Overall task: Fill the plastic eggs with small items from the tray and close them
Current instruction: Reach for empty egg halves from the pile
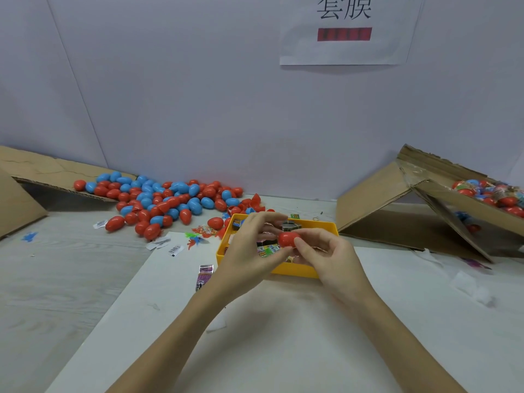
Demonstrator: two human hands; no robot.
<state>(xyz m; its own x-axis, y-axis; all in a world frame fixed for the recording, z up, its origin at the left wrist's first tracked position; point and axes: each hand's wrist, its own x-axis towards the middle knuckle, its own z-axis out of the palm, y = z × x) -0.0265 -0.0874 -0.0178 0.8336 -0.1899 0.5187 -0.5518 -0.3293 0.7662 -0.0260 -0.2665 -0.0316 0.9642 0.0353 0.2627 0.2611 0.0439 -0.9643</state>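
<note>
Holding a red plastic egg (pixel 288 239) above the yellow tray (pixel 295 271): left hand (pixel 249 251) and right hand (pixel 330 255) both pinch it with curled fingers, probably so dropped items land in the tray. Unfilled eggs (pixel 158 199) heaped on desk (pixel 71 273), within left reach.

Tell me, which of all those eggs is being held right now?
The red egg above the yellow tray, pinched between both hands; the others lie loose in the pile.
</note>
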